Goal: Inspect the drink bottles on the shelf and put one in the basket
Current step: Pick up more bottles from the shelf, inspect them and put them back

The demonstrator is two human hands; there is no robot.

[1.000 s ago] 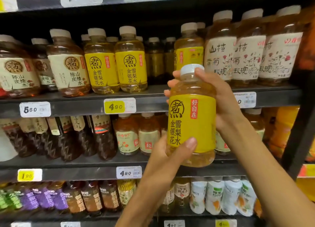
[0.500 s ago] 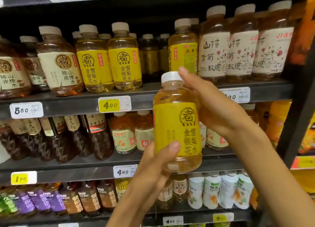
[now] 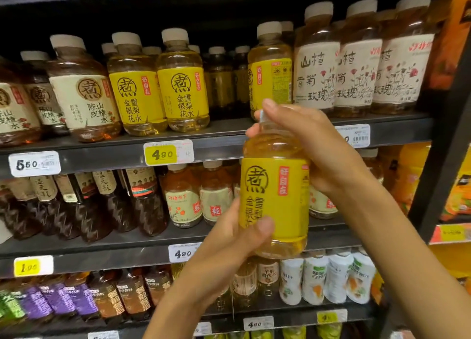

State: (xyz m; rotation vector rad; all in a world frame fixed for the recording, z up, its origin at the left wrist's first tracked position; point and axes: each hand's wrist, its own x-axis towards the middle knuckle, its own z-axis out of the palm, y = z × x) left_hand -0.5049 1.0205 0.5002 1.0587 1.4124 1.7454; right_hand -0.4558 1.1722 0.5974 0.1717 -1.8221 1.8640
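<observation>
**Both hands clasp one yellow bottle in front of the shelves**

Gripped at both ends, the yellow-labelled bottle (image 3: 276, 201) stands upright in the air in front of the shelves, its label facing the camera. The right hand (image 3: 313, 147) comes in from the right and curls over the top: its fingers (image 3: 267, 109) wrap the cap and neck, hiding most of the cap, while the palm lies against the bottle's right shoulder. The left hand (image 3: 229, 247) rises from below and cups the lower left side, with its thumb (image 3: 263, 227) pressed flat across the bottom of the label. The clear base with pale golden drink shows just under that thumb, so the bottle sits between the two hands, label showing between them.

Behind it, the upper shelf (image 3: 216, 150) carries a row of the same drink: two yellow-labelled bottles (image 3: 163, 101) stand side by side to the left, and a third (image 3: 270, 81) stands just behind the right hand's fingers, turned so its label's side panel shows. Cream-labelled bottles (image 3: 81, 101) of brown drink stand further left, and white-labelled bottles (image 3: 356, 66) with red flowers stand to the right. A yellow price tag (image 3: 160, 154) reading 4.90 is fixed to the shelf edge left of the held bottle. Dark bottles (image 3: 76, 201) fill the middle shelf's left side, and white bottles (image 3: 331, 277) stand low on the right.
</observation>
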